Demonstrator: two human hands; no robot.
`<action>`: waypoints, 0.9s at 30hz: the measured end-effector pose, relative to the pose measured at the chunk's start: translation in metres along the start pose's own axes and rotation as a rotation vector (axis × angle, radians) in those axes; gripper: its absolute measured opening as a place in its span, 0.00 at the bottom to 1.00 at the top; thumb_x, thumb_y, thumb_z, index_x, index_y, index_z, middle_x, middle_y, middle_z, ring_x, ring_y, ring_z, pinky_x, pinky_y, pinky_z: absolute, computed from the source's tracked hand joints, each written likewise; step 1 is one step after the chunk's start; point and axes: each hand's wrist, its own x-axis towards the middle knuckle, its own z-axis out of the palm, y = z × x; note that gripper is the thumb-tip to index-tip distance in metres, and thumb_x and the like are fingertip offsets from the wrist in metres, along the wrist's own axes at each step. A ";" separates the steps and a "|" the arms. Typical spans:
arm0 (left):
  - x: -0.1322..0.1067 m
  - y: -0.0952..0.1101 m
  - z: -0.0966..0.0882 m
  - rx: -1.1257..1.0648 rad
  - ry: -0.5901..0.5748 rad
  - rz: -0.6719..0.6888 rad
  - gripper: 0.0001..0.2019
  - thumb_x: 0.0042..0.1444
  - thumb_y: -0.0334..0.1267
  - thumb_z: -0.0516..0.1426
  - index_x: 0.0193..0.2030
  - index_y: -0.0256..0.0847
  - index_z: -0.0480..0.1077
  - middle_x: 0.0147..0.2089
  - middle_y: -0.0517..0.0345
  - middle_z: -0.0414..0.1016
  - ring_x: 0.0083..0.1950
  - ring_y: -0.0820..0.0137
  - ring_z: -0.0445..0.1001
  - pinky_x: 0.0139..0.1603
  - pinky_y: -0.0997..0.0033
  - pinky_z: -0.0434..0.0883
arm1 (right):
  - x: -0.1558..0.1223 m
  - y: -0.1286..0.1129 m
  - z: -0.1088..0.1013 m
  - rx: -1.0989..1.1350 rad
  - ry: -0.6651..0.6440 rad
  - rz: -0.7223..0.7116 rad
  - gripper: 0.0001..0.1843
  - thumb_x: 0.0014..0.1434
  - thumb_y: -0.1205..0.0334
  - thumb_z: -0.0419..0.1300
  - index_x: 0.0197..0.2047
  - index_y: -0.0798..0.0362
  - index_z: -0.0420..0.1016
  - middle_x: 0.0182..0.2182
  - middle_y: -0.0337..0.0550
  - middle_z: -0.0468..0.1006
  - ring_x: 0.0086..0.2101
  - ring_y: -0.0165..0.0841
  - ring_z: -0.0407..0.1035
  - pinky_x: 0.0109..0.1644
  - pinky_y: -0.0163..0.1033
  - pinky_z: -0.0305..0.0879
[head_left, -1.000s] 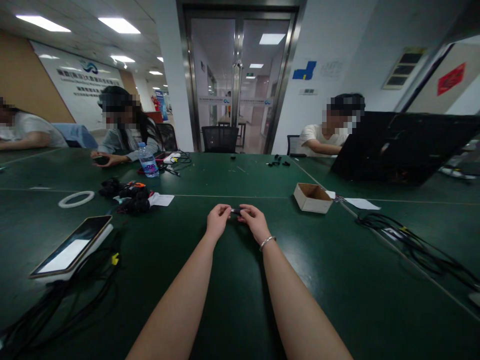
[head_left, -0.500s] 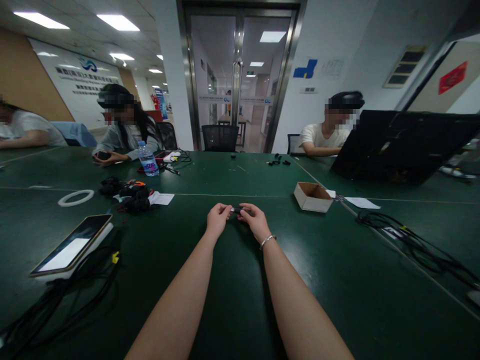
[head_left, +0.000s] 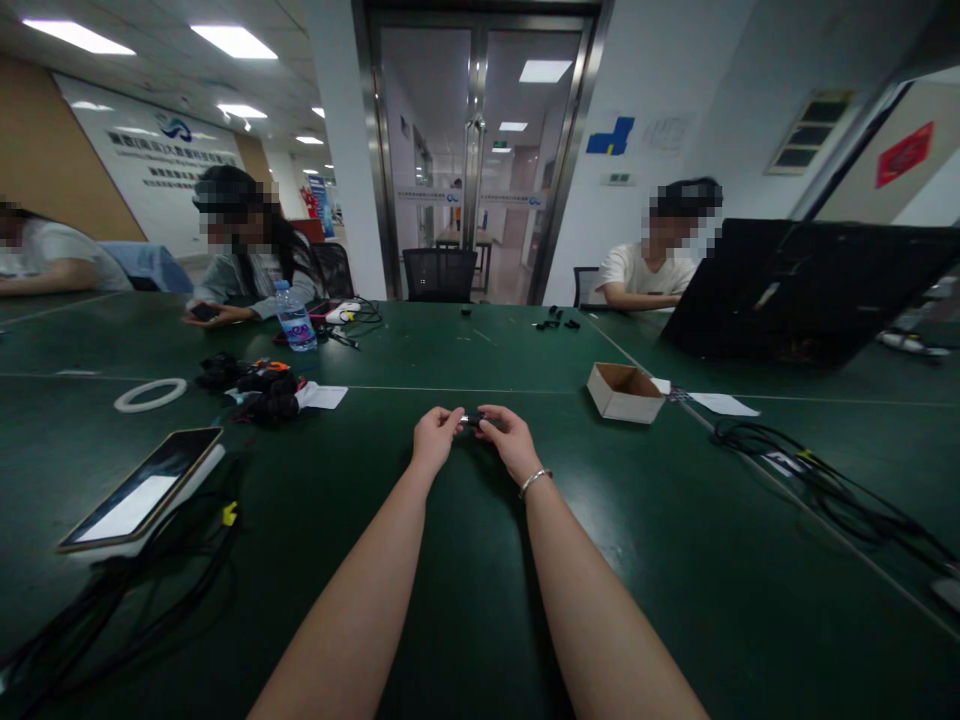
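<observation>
Centrally in the frame, a small dark piece [head_left: 472, 420] with a bright metallic end is held over the green table [head_left: 480, 580]; whether the tabletop is touched cannot be told. The metallic end is pinched by the left hand [head_left: 433, 440] and the dark end is gripped by the right hand [head_left: 511, 442]. Both hands are nearly closed, thumbs set against fingertips, and nothing else is seen to be held. By this two-ended hold, the piece is presumably kept level and steady.

Right of centre, an open-topped box [head_left: 624, 408] is placed near the right hand, probably for easy reach; no print can be made out on its wall. At the left of the frame, a phone [head_left: 142, 488] is propped on a white object, apparently so that its screen is raised; no screen text can be read.

Above it, a bottle [head_left: 297, 325] is stood upright, its purple label being too small to be read. At upper left, a wall sign [head_left: 161, 150] is marked with a blue wave-like emblem and Chinese characters, too blurred for full reading. A similar emblem is carried by the glass doors [head_left: 427, 100] at top centre.
</observation>
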 end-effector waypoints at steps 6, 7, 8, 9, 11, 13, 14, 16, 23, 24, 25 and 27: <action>-0.004 0.008 -0.004 0.099 -0.033 -0.019 0.20 0.54 0.56 0.55 0.28 0.38 0.69 0.26 0.57 0.73 0.28 0.70 0.69 0.30 0.72 0.63 | -0.002 -0.003 0.000 0.007 -0.021 -0.004 0.20 0.46 0.58 0.67 0.44 0.52 0.76 0.43 0.45 0.75 0.34 0.31 0.73 0.44 0.41 0.74; -0.005 0.011 -0.005 0.123 -0.033 -0.019 0.21 0.54 0.56 0.54 0.27 0.39 0.69 0.26 0.57 0.73 0.28 0.70 0.69 0.31 0.71 0.63 | -0.002 -0.004 0.001 0.007 -0.026 -0.001 0.20 0.46 0.58 0.67 0.44 0.52 0.76 0.43 0.45 0.75 0.35 0.32 0.73 0.44 0.42 0.74; -0.006 0.014 -0.006 0.148 -0.030 -0.017 0.21 0.54 0.57 0.54 0.27 0.39 0.69 0.26 0.57 0.73 0.27 0.70 0.68 0.31 0.71 0.62 | -0.002 -0.005 0.001 0.009 -0.029 0.002 0.20 0.46 0.58 0.67 0.44 0.52 0.76 0.43 0.45 0.75 0.35 0.32 0.73 0.45 0.42 0.73; -0.008 0.016 -0.006 0.173 -0.026 -0.015 0.21 0.55 0.57 0.53 0.26 0.39 0.68 0.26 0.57 0.72 0.27 0.70 0.68 0.31 0.71 0.62 | -0.003 -0.006 0.001 0.013 -0.033 0.003 0.20 0.46 0.58 0.67 0.44 0.52 0.76 0.43 0.44 0.75 0.35 0.32 0.73 0.45 0.42 0.73; -0.009 0.019 -0.007 0.216 -0.016 -0.007 0.22 0.56 0.57 0.52 0.25 0.39 0.68 0.25 0.57 0.71 0.27 0.69 0.68 0.30 0.71 0.61 | -0.003 -0.007 0.002 0.024 -0.039 0.003 0.20 0.45 0.58 0.68 0.43 0.52 0.77 0.43 0.44 0.75 0.35 0.32 0.73 0.45 0.42 0.74; -0.010 0.021 -0.008 0.234 -0.006 -0.003 0.23 0.56 0.58 0.52 0.24 0.40 0.67 0.24 0.58 0.71 0.26 0.69 0.67 0.30 0.71 0.61 | -0.004 -0.009 0.002 0.040 -0.043 0.004 0.20 0.44 0.58 0.69 0.43 0.52 0.77 0.43 0.44 0.76 0.36 0.32 0.73 0.44 0.41 0.74; -0.010 0.021 -0.008 0.233 -0.005 -0.003 0.23 0.56 0.58 0.51 0.24 0.40 0.68 0.23 0.58 0.70 0.26 0.69 0.67 0.29 0.71 0.60 | -0.005 -0.010 0.003 0.049 -0.046 0.004 0.20 0.44 0.59 0.69 0.42 0.52 0.77 0.43 0.43 0.76 0.36 0.33 0.73 0.44 0.41 0.74; -0.010 0.019 -0.008 0.222 -0.002 0.000 0.23 0.56 0.58 0.52 0.24 0.40 0.68 0.23 0.58 0.70 0.26 0.69 0.67 0.29 0.71 0.60 | -0.005 -0.012 0.003 0.065 -0.051 0.008 0.20 0.44 0.59 0.69 0.42 0.52 0.77 0.42 0.43 0.76 0.36 0.33 0.73 0.44 0.41 0.74; -0.003 0.007 -0.005 0.003 -0.041 0.083 0.12 0.54 0.47 0.58 0.33 0.39 0.71 0.32 0.56 0.74 0.34 0.69 0.72 0.36 0.71 0.66 | -0.005 -0.012 0.003 0.044 0.005 0.031 0.21 0.44 0.57 0.70 0.42 0.52 0.77 0.39 0.41 0.76 0.29 0.28 0.72 0.36 0.36 0.74; -0.003 0.007 -0.005 -0.027 -0.052 0.107 0.10 0.53 0.45 0.59 0.35 0.39 0.71 0.34 0.55 0.75 0.36 0.69 0.72 0.38 0.70 0.67 | -0.004 -0.011 0.003 0.050 0.015 0.037 0.21 0.44 0.56 0.70 0.42 0.53 0.77 0.38 0.41 0.76 0.28 0.27 0.72 0.35 0.36 0.74; -0.002 0.007 -0.005 -0.057 -0.064 0.129 0.09 0.52 0.42 0.60 0.36 0.39 0.71 0.36 0.55 0.75 0.38 0.69 0.73 0.41 0.69 0.68 | -0.004 -0.010 0.004 0.059 0.026 0.045 0.21 0.44 0.56 0.70 0.42 0.53 0.77 0.36 0.40 0.76 0.27 0.27 0.72 0.34 0.35 0.74; -0.002 0.007 -0.004 -0.117 -0.096 0.156 0.08 0.51 0.38 0.61 0.36 0.38 0.72 0.38 0.53 0.76 0.41 0.68 0.74 0.46 0.66 0.69 | -0.002 -0.009 0.004 0.078 0.049 0.072 0.21 0.45 0.55 0.69 0.42 0.54 0.76 0.31 0.39 0.76 0.25 0.27 0.71 0.32 0.34 0.72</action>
